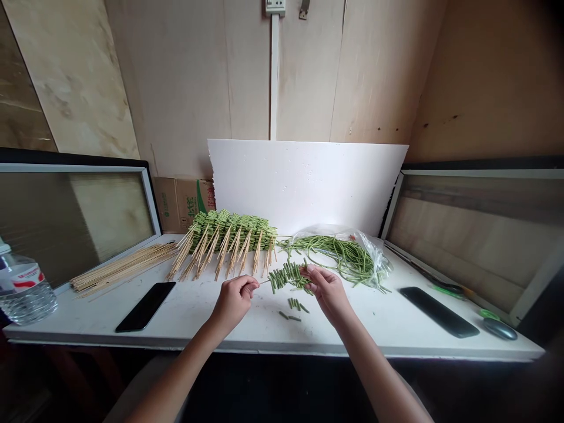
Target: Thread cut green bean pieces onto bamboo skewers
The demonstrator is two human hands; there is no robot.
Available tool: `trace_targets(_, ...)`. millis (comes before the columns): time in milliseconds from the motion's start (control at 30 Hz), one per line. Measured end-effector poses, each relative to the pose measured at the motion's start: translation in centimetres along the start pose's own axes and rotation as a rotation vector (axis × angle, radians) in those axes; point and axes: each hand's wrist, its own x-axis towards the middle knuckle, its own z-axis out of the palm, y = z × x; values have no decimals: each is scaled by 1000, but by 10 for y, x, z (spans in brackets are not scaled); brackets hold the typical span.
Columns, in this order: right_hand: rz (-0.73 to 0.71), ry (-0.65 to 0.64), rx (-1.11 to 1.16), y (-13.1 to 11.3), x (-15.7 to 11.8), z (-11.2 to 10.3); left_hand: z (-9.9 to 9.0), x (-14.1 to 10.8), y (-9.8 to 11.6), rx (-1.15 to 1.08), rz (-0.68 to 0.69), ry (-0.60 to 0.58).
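My left hand (237,298) pinches the bare end of a thin wooden skewer (264,282), held level above the table. Cut pieces of long green bean (284,275) are threaded crosswise along it in a row. At the far end of that row, my right hand (325,289) is closed, thumb and fingers on a bean piece; its fingers partly hide the skewer's tip. Below the skewer, several loose cut bean pieces (298,305) lie on the white table (198,317).
Behind my left hand is a stack of bean skewers (229,235), sticks toward me. Bare skewers (123,267), a black phone (145,306) and a water bottle (26,288) are left. Uncut long beans (339,252) spill from a plastic bag (379,258); a dark slab (438,311) and a mouse (499,328) lie right.
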Motion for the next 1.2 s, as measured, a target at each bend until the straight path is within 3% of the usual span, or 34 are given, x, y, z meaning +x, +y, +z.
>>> trace_targets(700,-12,16,-44,-1,-2,1,-1,1,1,9,28,0)
trace_targets(1200,-130,55,-110,12,-4,5,3,-2,0,80,46,11)
